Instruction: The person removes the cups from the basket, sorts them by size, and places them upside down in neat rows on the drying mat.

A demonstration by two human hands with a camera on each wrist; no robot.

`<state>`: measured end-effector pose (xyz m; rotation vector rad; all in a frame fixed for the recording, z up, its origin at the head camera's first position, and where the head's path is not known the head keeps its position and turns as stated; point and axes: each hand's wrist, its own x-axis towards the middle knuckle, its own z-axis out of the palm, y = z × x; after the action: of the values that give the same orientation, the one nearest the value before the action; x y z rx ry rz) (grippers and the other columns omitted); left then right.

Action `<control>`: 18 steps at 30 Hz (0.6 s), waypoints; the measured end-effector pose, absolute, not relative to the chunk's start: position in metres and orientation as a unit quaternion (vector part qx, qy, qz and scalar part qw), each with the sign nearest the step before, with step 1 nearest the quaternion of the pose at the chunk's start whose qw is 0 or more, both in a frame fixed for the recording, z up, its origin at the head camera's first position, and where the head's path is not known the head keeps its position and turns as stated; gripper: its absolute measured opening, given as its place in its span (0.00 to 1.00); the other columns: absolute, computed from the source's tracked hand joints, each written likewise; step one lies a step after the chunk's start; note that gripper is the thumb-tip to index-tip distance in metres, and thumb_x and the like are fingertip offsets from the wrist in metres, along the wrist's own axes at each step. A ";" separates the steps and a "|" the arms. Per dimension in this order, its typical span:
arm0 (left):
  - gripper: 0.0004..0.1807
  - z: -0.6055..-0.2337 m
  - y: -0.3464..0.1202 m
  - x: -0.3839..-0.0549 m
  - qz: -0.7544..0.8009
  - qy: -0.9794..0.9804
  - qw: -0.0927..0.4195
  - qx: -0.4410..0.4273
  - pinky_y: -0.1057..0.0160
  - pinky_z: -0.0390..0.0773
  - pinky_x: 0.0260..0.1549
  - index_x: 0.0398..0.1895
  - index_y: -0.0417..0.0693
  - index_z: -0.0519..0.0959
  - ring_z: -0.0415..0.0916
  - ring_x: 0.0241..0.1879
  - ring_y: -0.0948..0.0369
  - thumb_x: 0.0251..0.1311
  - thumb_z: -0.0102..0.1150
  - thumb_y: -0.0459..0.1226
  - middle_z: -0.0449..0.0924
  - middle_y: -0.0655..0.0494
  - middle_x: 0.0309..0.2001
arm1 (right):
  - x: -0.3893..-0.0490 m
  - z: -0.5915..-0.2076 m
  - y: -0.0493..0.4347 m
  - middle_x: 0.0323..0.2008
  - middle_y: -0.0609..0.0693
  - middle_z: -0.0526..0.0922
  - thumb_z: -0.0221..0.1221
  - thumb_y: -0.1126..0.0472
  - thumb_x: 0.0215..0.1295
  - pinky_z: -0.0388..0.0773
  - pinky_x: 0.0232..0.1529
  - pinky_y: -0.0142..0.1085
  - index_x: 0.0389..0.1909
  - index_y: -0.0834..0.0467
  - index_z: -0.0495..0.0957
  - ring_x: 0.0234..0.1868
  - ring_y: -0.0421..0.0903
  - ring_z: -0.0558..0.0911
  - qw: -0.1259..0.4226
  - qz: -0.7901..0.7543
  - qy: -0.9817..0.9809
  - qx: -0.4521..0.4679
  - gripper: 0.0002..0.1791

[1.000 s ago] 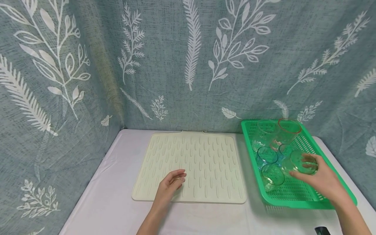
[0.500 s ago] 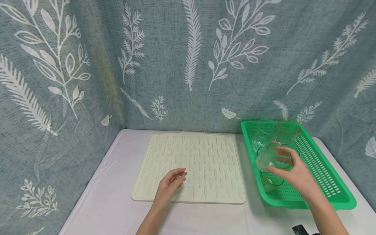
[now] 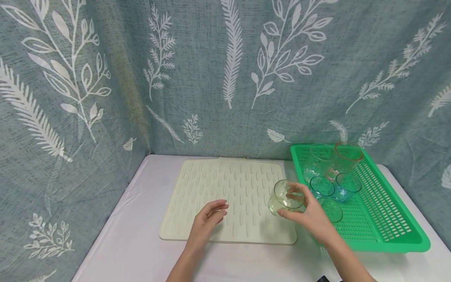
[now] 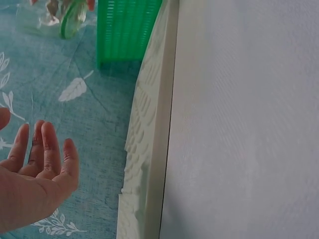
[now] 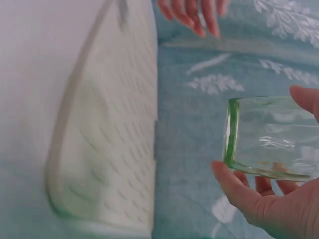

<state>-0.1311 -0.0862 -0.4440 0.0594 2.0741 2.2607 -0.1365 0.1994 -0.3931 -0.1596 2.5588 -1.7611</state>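
Observation:
My right hand holds a green-tinted drinking glass in the air above the right part of the cream ridged mat. Thumb and fingers grip opposite sides of it. In the right wrist view the glass lies sideways across the frame, its thick green end facing left, with nothing seen inside. My left hand hovers over the mat's front edge, fingers loosely bent and holding nothing. The left wrist view shows the left hand with its fingers apart from any object.
Right of the mat stands a green perforated basket. It holds a clear glass, a red-rimmed glass, two blue glasses and another green glass. A leaf-patterned curtain closes off the back and sides.
My right hand has carried the green glass leftward, out of the basket and over the mat's right side. The left hand has barely moved.

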 end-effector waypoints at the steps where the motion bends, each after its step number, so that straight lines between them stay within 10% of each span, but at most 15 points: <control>1: 0.18 -0.444 -0.086 -0.131 0.737 0.675 0.036 0.021 0.61 0.73 0.55 0.58 0.41 0.75 0.71 0.59 0.44 0.65 0.57 0.35 0.78 0.45 0.54 | -0.137 -0.396 0.195 0.61 0.56 0.69 0.72 0.57 0.53 0.75 0.51 0.47 0.67 0.52 0.62 0.62 0.55 0.70 0.018 -0.571 0.819 -0.053 0.42; 18: 0.22 -0.442 -0.075 -0.128 0.725 0.685 0.051 0.052 0.60 0.69 0.58 0.60 0.39 0.73 0.73 0.57 0.51 0.65 0.58 0.37 0.75 0.41 0.56 | -0.142 -0.434 0.152 0.55 0.60 0.72 0.75 0.60 0.47 0.77 0.48 0.43 0.65 0.50 0.68 0.56 0.53 0.71 0.039 -0.589 0.804 -0.072 0.42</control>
<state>-0.1284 -0.0752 -0.4425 0.1580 2.0840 2.2074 -0.1422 0.1517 -0.4340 -0.2216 2.4646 -1.8064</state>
